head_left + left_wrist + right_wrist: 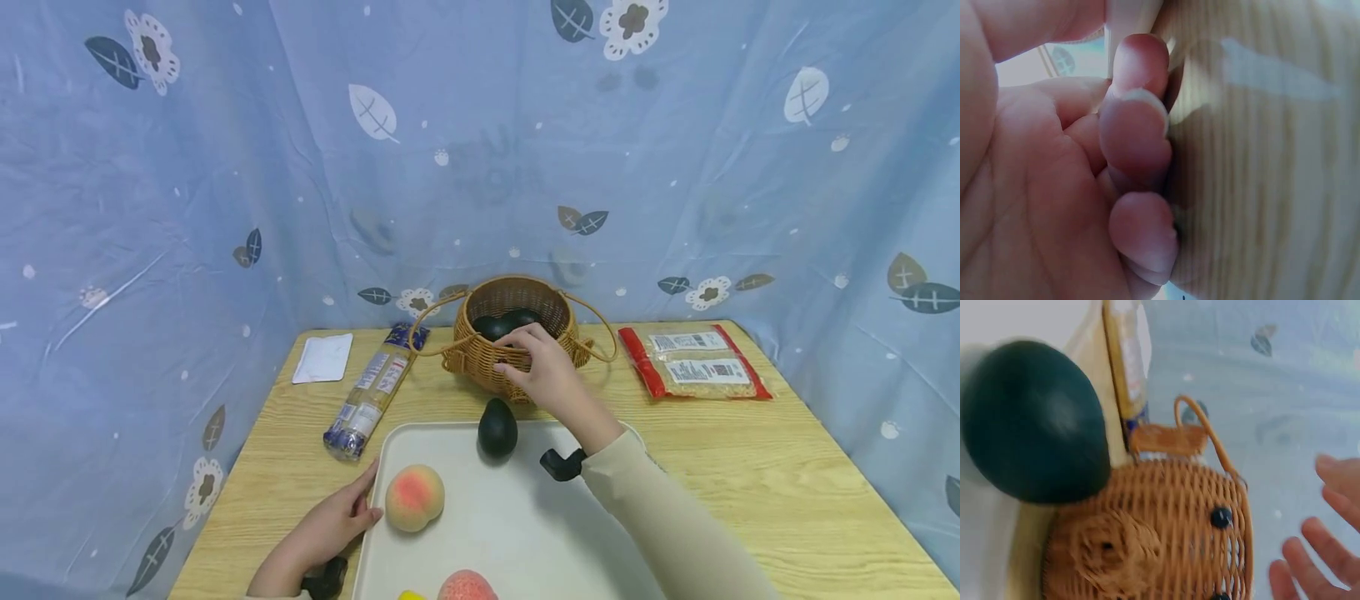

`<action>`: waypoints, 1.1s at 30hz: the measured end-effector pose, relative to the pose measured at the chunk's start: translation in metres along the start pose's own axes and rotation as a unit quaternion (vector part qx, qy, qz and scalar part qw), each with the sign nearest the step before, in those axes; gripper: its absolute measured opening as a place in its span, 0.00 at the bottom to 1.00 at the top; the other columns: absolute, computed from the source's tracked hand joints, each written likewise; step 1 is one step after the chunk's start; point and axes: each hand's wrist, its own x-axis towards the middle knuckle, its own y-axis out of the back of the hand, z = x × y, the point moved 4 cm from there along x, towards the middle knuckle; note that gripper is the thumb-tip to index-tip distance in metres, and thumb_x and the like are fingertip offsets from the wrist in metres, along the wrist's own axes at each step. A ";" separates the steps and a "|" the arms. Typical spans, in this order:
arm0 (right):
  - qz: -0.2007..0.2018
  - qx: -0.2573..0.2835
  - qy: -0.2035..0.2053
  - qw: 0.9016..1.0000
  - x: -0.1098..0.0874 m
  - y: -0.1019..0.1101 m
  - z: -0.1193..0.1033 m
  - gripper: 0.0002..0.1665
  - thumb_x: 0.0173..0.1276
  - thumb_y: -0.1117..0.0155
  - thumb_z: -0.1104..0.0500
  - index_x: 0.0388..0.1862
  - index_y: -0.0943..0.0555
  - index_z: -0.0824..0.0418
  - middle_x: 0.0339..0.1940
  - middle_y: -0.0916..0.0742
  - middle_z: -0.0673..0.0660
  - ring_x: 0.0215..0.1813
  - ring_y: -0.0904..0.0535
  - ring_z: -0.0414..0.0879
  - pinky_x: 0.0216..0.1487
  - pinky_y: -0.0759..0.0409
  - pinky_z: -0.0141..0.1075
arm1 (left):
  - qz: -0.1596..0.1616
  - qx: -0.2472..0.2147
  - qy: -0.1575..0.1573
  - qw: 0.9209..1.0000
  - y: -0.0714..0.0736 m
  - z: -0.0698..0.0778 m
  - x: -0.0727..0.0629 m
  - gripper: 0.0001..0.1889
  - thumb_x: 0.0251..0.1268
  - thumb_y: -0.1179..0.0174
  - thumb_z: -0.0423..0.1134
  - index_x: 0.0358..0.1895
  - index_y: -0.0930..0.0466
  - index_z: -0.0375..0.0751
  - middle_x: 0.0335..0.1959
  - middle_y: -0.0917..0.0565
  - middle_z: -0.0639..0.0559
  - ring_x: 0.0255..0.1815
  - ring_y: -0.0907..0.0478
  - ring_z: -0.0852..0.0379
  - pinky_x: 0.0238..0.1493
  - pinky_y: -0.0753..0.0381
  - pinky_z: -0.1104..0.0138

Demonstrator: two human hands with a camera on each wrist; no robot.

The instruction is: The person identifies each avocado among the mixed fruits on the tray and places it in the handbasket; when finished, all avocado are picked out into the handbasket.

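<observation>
My right hand [543, 367] hovers at the front rim of a wicker basket [491, 367], thumb and fingers apart with nothing between them. Dark avocados [517, 318] lie inside the basket, partly hidden by its rim. Another dark green avocado [497, 429] sits at the far edge of a white tray [517, 517]; the right wrist view shows this avocado [1035, 422] large beside the basket [1166, 519]. At the tray's left edge rests my left hand [333, 521], thumb tip at the rim and fingers along the outside. Its fingertips [1141, 228] are against the wooden table in the left wrist view.
On the tray are a peach [415, 497], a pinkish-red fruit [467, 586] and a yellow thing [411, 595], both cut off below. A blue-ended clear packet [375, 392] and white packet [322, 358] lie left; a red-edged bag [693, 362] lies right. A blue curtain [480, 167] hangs behind.
</observation>
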 end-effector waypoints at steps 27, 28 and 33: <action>-0.226 -0.078 0.071 0.968 -0.055 -0.071 0.013 0.29 0.60 0.16 0.56 0.60 0.14 0.53 0.70 0.23 0.61 0.70 0.28 0.60 0.62 0.22 0.51 | 0.004 0.011 0.005 1.000 0.000 0.004 0.000 0.43 0.72 0.32 0.40 0.83 0.45 0.34 0.30 0.29 0.51 0.27 0.33 0.56 0.26 0.33 0.65; -0.232 -0.074 0.072 0.967 -0.056 -0.073 0.013 0.29 0.60 0.16 0.56 0.60 0.14 0.53 0.71 0.24 0.61 0.71 0.28 0.60 0.63 0.22 0.52 | 0.003 0.010 0.006 1.000 0.000 0.004 0.000 0.43 0.73 0.32 0.40 0.83 0.46 0.34 0.30 0.29 0.51 0.27 0.33 0.56 0.26 0.33 0.65; -0.248 -0.052 0.061 0.965 -0.059 -0.078 0.014 0.30 0.60 0.15 0.58 0.61 0.15 0.54 0.75 0.26 0.61 0.73 0.29 0.63 0.64 0.23 0.53 | 0.003 0.009 0.014 1.000 0.000 0.004 0.000 0.43 0.73 0.32 0.40 0.83 0.45 0.35 0.30 0.29 0.51 0.26 0.33 0.56 0.26 0.33 0.66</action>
